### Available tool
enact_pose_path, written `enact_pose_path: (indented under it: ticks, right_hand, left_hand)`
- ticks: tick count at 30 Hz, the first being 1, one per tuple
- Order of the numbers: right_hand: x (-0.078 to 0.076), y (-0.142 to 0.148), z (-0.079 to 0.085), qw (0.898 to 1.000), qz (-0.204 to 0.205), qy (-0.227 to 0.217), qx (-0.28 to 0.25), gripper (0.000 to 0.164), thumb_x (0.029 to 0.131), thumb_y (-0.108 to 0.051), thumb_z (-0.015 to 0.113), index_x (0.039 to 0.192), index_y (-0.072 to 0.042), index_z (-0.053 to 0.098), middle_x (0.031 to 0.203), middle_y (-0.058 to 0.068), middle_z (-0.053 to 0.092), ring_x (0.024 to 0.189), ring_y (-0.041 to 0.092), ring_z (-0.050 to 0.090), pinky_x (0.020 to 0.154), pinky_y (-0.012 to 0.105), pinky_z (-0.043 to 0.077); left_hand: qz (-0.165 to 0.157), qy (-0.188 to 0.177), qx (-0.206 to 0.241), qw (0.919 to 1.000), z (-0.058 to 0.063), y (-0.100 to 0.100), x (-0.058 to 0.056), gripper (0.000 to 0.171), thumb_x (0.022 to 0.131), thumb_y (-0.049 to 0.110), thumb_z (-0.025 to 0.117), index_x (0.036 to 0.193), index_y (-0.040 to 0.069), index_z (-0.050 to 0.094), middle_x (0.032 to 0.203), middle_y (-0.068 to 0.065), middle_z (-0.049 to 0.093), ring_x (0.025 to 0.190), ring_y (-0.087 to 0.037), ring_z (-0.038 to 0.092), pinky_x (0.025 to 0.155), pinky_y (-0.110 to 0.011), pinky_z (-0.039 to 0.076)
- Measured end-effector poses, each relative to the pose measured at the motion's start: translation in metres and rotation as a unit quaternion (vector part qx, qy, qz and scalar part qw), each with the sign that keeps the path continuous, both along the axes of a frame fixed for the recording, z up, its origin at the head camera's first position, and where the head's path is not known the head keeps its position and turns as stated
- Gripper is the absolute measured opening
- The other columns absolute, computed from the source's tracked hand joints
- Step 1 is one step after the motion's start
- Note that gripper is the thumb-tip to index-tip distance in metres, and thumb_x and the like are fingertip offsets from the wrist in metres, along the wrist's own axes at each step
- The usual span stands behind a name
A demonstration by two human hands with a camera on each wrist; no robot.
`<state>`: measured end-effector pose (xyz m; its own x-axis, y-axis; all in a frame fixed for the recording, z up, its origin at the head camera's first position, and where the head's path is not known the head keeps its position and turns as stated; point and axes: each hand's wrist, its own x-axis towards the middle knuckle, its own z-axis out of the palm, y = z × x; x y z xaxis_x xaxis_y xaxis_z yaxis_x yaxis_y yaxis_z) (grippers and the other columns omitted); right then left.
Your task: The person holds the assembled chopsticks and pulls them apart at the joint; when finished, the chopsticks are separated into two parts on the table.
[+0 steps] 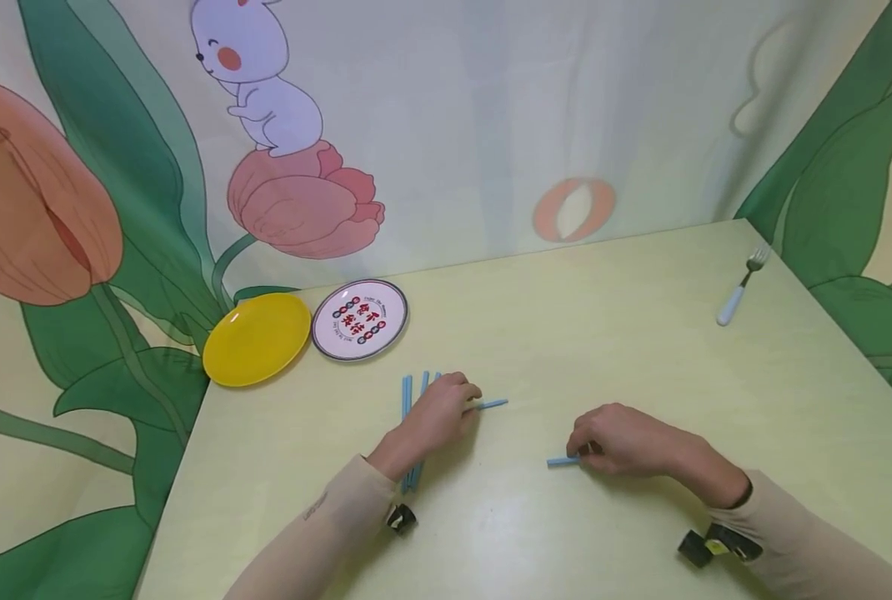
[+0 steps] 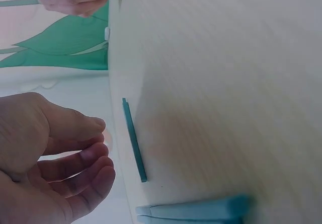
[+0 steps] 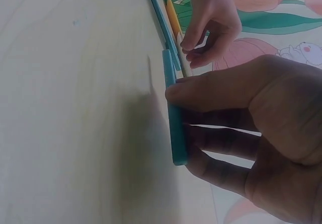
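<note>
My right hand (image 1: 622, 439) pinches a narrow, straight blue stick (image 1: 562, 462) just above the table. Seen from the right wrist, that stick (image 3: 176, 128) lies between the thumb and fingertips. My left hand (image 1: 440, 410) is over the table with its fingers loosely bent and holds nothing. Close to its fingertips a second blue stick (image 1: 494, 403) lies on the table; the left wrist view shows that stick (image 2: 134, 141) apart from the fingers. Several more blue sticks (image 1: 406, 396) lie roughly side by side under the left wrist, partly hidden by the hand and forearm.
A yellow plate (image 1: 254, 340) and a white plate (image 1: 359, 321) with red lettering stand at the back left edge. At the far right lies a fork (image 1: 742, 286) with a pale handle. A printed curtain (image 1: 446, 125) hangs behind the table (image 1: 566, 333).
</note>
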<state>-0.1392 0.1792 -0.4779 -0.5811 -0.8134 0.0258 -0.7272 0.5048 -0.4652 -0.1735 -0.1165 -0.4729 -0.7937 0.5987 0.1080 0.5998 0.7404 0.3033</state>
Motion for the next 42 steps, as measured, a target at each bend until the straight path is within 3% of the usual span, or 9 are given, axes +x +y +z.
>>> enact_pose_path:
  ticks: [4,13,24,33,42]
  right_hand:
    - [0.001,-0.001,-0.002,1.0,0.0,0.0,0.005,0.012,0.081,-0.006,0.073,0.087,-0.017,0.074,0.074,-0.016,0.057,0.066,-0.003,0.049,0.061,0.017,0.044]
    - [0.003,-0.002,-0.001,1.0,-0.005,-0.007,0.012,0.011,0.081,-0.007,0.073,0.085,-0.017,0.074,0.072,-0.017,0.054,0.064,-0.003,0.045,0.06,0.017,0.042]
    - [0.004,0.001,-0.002,1.0,-0.007,-0.01,0.016,0.012,0.08,-0.006,0.073,0.082,-0.018,0.072,0.071,-0.018,0.053,0.064,-0.004,0.043,0.06,0.017,0.041]
    - [0.005,-0.002,-0.001,0.999,-0.012,-0.032,0.015,0.012,0.082,-0.006,0.073,0.086,-0.017,0.074,0.076,-0.016,0.062,0.067,-0.005,0.048,0.062,0.018,0.045]
    - [0.005,-0.001,-0.003,0.999,-0.012,-0.032,0.014,0.013,0.081,-0.006,0.073,0.084,-0.018,0.073,0.074,-0.018,0.058,0.065,-0.003,0.045,0.062,0.018,0.043]
  left_hand:
    - [0.023,-0.001,0.004,0.9997,0.003,-0.006,0.009,0.022,0.084,0.006,0.071,0.105,0.0,0.071,0.096,-0.01,0.066,0.09,-0.024,0.061,0.081,-0.036,0.05]
    - [0.08,0.036,0.023,0.9959,0.006,-0.028,0.023,0.022,0.079,0.004,0.075,0.101,0.002,0.071,0.09,-0.008,0.063,0.083,-0.025,0.059,0.072,-0.037,0.049]
    - [0.146,0.007,0.026,0.989,-0.001,-0.037,0.042,0.023,0.081,0.011,0.075,0.102,0.003,0.071,0.088,-0.007,0.065,0.076,-0.019,0.057,0.068,-0.033,0.046]
    - [0.157,0.005,0.016,0.9874,-0.005,-0.038,0.049,0.027,0.078,0.015,0.079,0.1,0.002,0.07,0.087,-0.007,0.063,0.072,-0.017,0.053,0.066,-0.032,0.046]
    - [0.173,-0.013,0.019,0.9847,-0.007,-0.036,0.053,0.027,0.078,0.015,0.079,0.099,0.001,0.068,0.087,-0.007,0.063,0.075,-0.019,0.057,0.067,-0.032,0.047]
